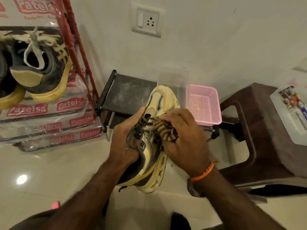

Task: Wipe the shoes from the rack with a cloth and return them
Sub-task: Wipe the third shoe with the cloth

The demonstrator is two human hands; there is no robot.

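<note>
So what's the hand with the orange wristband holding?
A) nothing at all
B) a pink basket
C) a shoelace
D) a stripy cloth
D: the right hand, the one with the orange wristband, grips a brown-and-tan striped cloth against the cream sneaker; the pink basket sits untouched behind it.

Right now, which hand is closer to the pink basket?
Right. The right hand, wiping the shoe with the striped cloth, sits just below the pink basket; the left hand is across the shoe.
</note>
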